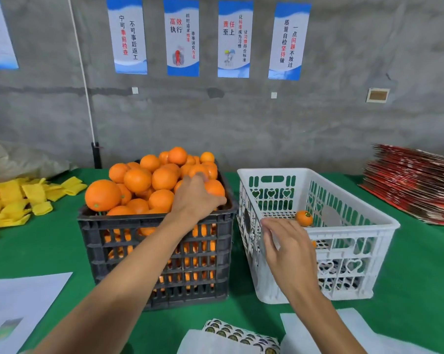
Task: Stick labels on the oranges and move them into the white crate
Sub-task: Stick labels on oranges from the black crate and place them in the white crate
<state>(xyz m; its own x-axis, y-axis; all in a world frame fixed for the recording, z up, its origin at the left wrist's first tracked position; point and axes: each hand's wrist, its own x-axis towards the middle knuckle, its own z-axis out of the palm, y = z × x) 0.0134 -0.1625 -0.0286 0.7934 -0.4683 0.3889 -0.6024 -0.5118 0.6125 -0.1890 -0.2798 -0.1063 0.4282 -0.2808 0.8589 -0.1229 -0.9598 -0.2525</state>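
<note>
A: Item one, far left: yellow foam sleeves, loose heap on the green table. White paper sheet nearer the edge.

B: Item two?

A: Black crate, heaped above its rim with unlabelled oranges. The left hand lies on top of the pile at its right side, fingers curved over one fruit; whether it has a real grip yet I cannot tell.

B: Risk there?

A: My judgement: the pile is steep. Pulling a fruit from the right slope could loosen its neighbours and roll them over the rim onto the table.

B: Item three.

A: Label sheet, round stickers, bottom centre, partly between white papers. Not yet touched.

B: Item four.

A: Right hand, fingers relaxed and spread, holding nothing, over the near rim of the white crate. One labelled orange sits inside on the floor; a second shows only as a sliver behind the hand.

B: Risk?

A: An unlabelled orange going straight across, skipping the sticker, since the crates touch.

B: Last?

A: Red flattened cartons, stacked far right.
</note>
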